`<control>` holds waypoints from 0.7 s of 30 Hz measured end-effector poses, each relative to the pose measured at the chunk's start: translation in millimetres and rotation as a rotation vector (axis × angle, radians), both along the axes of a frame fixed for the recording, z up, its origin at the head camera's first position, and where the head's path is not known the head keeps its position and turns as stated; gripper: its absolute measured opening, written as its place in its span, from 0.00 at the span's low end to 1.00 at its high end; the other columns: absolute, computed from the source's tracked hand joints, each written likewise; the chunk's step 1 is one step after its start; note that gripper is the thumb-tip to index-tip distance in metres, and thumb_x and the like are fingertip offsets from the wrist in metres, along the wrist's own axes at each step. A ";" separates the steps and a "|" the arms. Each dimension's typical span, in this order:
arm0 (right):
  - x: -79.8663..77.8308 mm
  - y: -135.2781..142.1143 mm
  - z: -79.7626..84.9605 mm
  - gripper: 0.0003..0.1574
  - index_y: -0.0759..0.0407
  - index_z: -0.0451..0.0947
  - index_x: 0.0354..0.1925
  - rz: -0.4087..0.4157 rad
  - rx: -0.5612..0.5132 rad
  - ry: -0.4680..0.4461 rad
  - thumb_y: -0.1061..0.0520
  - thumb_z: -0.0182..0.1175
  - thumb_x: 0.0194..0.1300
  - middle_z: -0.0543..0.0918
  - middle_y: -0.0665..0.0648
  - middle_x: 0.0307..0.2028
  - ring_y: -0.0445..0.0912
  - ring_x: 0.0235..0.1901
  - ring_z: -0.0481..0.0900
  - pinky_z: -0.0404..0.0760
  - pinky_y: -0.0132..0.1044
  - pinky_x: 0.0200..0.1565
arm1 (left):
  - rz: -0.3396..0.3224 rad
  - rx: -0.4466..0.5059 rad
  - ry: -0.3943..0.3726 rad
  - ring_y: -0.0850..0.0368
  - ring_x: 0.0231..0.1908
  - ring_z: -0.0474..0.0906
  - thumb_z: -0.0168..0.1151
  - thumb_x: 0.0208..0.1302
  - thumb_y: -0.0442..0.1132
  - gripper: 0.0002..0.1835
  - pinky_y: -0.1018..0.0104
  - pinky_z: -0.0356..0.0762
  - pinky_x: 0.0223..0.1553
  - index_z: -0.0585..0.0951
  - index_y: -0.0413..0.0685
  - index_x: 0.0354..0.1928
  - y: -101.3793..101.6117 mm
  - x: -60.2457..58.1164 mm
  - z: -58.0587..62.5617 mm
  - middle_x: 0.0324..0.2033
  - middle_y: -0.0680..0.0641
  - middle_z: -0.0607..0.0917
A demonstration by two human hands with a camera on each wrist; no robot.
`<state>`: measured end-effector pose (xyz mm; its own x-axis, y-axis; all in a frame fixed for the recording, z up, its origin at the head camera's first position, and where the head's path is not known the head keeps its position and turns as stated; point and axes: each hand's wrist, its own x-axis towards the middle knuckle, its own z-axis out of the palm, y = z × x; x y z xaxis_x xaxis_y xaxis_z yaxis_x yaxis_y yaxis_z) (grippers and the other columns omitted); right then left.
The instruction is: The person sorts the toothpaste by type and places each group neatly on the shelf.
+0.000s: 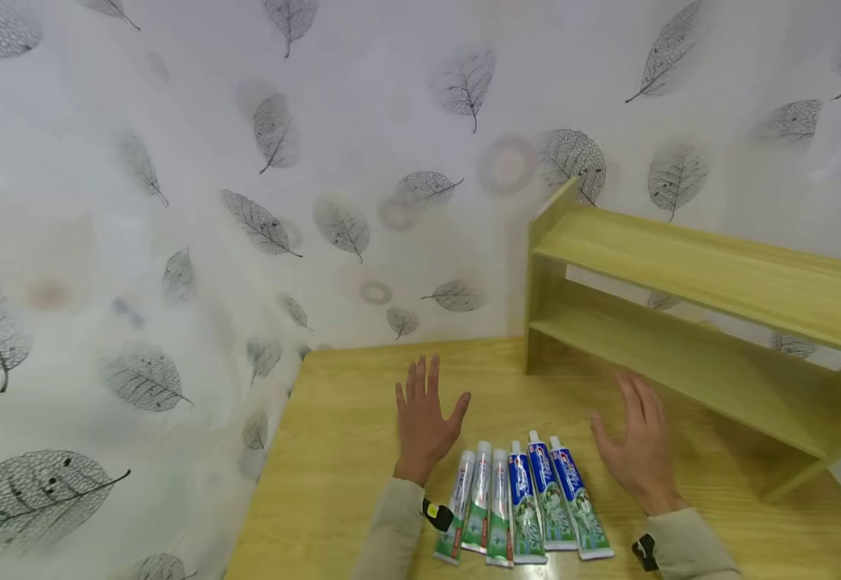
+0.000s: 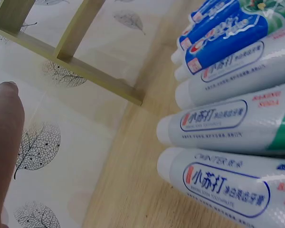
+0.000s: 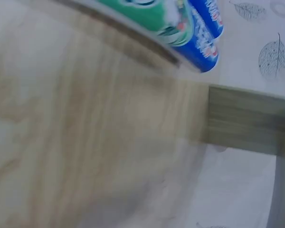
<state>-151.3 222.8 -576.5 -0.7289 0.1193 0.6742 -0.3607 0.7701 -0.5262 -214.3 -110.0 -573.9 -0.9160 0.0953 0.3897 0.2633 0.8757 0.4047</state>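
- Because the blue-and-green tubes (image 1: pixel 551 495) and white-and-green tubes (image 1: pixel 480 501) lie in one tight row on the table (image 1: pixel 304 459), between the hands, grasping one could drag its neighbour askew.
- The left hand (image 1: pixel 424 423) is spread, holding nothing; its wrist strap (image 1: pixel 437 515) looks close to the outermost tube, so a low sweep could catch it.
- The right hand (image 1: pixel 640 451), fingers straight, thumb apart, holds nothing; a hasty reach could bump the shelf (image 1: pixel 718 266).

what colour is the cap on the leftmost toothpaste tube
The cap is white; it shows best in the left wrist view.
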 end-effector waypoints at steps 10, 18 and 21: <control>17.8 31.9 -13.6 0.44 0.72 0.73 0.72 -0.142 -0.094 0.045 0.55 0.68 0.61 0.76 0.79 0.66 0.76 0.62 0.71 0.69 0.62 0.64 | -0.195 0.309 -0.074 0.35 0.81 0.65 0.55 0.84 0.51 0.40 0.33 0.67 0.81 0.56 0.40 0.86 23.0 -19.7 7.4 0.82 0.36 0.67; 31.2 58.0 -24.8 0.42 0.74 0.75 0.67 -0.343 -0.129 0.109 0.47 0.60 0.64 0.76 0.83 0.56 0.80 0.55 0.70 0.68 0.70 0.52 | -0.326 0.376 -0.120 0.37 0.77 0.71 0.56 0.83 0.44 0.36 0.38 0.73 0.77 0.58 0.40 0.85 61.2 -49.7 12.0 0.77 0.34 0.72; 38.1 66.0 -28.8 0.41 0.74 0.75 0.66 -0.387 -0.177 0.088 0.47 0.62 0.64 0.75 0.84 0.56 0.80 0.58 0.70 0.68 0.71 0.56 | -0.331 0.385 -0.137 0.37 0.76 0.72 0.56 0.83 0.42 0.36 0.39 0.74 0.77 0.59 0.40 0.85 73.0 -58.4 9.7 0.77 0.34 0.73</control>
<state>-113.1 288.8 -605.3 -0.5486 0.4923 0.6758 -0.1121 0.7577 -0.6429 -272.7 -37.0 -564.2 -0.9062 0.2615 0.3324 0.4227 0.5360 0.7308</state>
